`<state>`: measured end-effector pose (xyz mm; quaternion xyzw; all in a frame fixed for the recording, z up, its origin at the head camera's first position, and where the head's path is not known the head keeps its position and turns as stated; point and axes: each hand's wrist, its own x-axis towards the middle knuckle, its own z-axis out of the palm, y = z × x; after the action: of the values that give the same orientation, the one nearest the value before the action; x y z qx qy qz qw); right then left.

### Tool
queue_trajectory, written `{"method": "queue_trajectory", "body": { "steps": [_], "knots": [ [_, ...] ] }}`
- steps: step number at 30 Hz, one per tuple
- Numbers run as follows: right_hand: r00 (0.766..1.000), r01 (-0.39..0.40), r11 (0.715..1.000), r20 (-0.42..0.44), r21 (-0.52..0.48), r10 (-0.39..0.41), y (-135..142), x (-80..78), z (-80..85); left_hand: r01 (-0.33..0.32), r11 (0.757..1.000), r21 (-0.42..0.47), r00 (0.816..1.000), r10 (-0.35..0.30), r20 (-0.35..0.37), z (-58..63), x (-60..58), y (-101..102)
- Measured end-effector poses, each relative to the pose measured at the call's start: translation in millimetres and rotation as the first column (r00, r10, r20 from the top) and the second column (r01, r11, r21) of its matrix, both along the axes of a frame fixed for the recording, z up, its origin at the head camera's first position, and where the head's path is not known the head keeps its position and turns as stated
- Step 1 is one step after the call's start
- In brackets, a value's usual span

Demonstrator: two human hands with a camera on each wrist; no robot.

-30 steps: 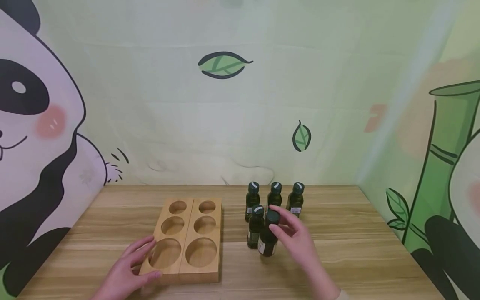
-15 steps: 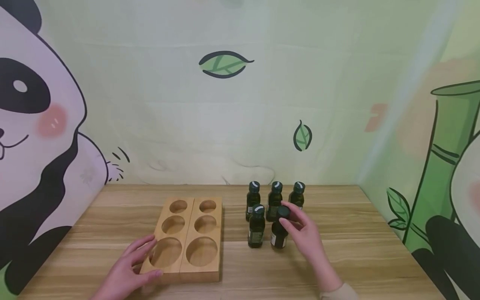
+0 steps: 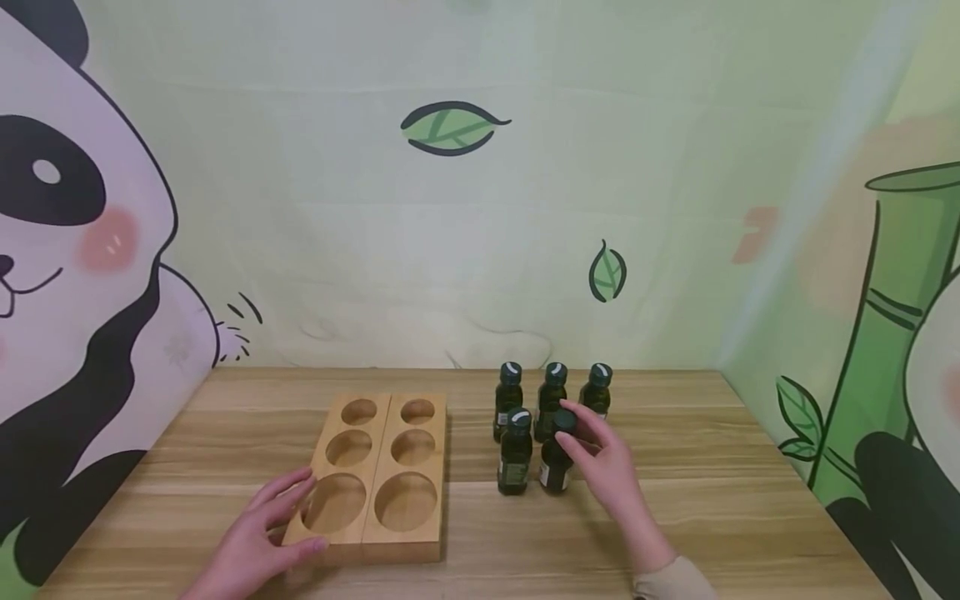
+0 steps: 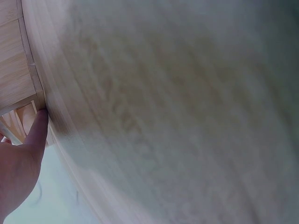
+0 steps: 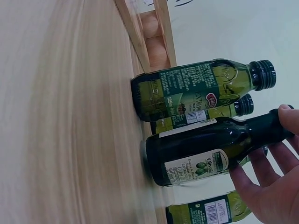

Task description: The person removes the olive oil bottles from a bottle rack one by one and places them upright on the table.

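Note:
My right hand (image 3: 603, 467) pinches a dark olive oil bottle (image 3: 555, 467) by its black cap, thumb on one side and fingers on the other. In the right wrist view the held bottle (image 5: 187, 158) shows a pale label with green olives. Its base is at or very near the table; I cannot tell whether it touches. My left hand (image 3: 251, 533) rests against the near left corner of a wooden holder (image 3: 401, 552) with round recesses, fingers along the side and thumb at the front. The left wrist view shows a digit touching the holder's edge (image 4: 41, 100).
Just left of the held bottle stands another olive oil bottle (image 3: 514, 458). Behind are a back-left bottle (image 3: 508, 408), a back-middle bottle (image 3: 552, 396) and a back-right bottle (image 3: 598, 396), partly behind my fingers. A printed cloth (image 3: 337, 275) hangs behind the wooden table (image 3: 712, 500).
My right hand has moved the held bottle right and slightly back, away from the front-left bottle, into line beside it. My left hand and the wooden holder have stayed put.

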<state>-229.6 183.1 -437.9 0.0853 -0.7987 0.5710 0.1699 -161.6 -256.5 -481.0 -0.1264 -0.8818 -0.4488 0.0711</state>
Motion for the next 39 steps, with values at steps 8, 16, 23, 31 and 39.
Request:
{"method": "queue_trajectory", "body": {
  "steps": [8,16,23,31,39],
  "knots": [
    [1.0,0.0,1.0,-0.017,-0.008,0.0,-1.0,-1.6,-3.0,0.001,1.0,-0.011,1.0,-0.002,-0.021,0.9,0.8,0.6],
    [1.0,0.007,1.0,0.006,0.004,-0.007,0.1,-2.5,-3.8,0.005,1.0,0.007,1.0,-0.005,-0.003,1.3,0.8,0.7],
    [1.0,-0.001,1.0,-0.004,0.002,0.001,-1.7,-3.7,-6.3,0.002,1.0,0.01,1.0,-0.002,-0.001,3.2,1.4,0.1],
    [1.0,-0.019,1.0,0.007,0.004,0.018,-0.3,-4.1,-8.7,0.01,1.0,0.009,1.0,-0.01,0.002,2.7,0.9,-0.3],
    [0.999,-0.028,0.996,0.043,0.086,0.024,6.7,3.6,-7.2,0.042,0.999,0.01,0.997,-0.041,-0.058,-0.3,1.0,-0.7]
  ]
}}
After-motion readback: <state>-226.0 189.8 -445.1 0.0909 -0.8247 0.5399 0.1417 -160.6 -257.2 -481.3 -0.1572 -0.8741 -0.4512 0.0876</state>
